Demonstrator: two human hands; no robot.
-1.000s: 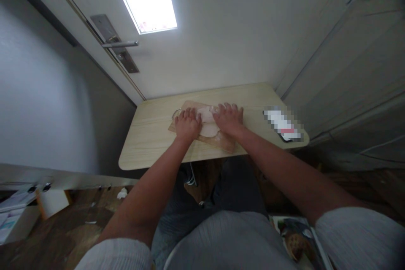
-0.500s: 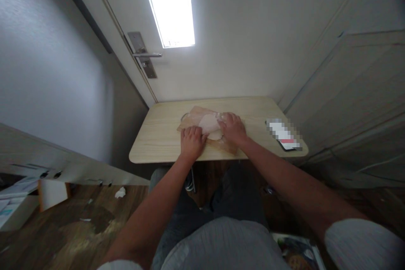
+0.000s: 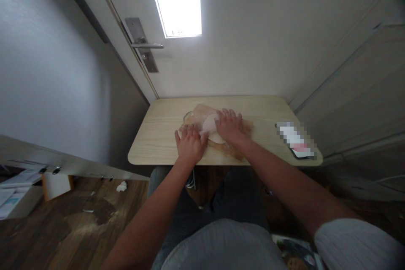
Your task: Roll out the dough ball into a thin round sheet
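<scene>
Through the head camera I am seeing a pale, dough-like sheet (image 3: 211, 123) lying on a wooden board (image 3: 203, 110), around the middle of a light table (image 3: 155, 139). I am resting my left grip (image 3: 191, 142) palm down at the sheet's left side, and my right grip (image 3: 231, 126) is covering its right part. Fingers are spreading; I cannot tell whether either grip is pinching the sheet. A phone (image 3: 292, 139), its screen pixelated, is lying near the table's right edge, towards the near corner.
</scene>
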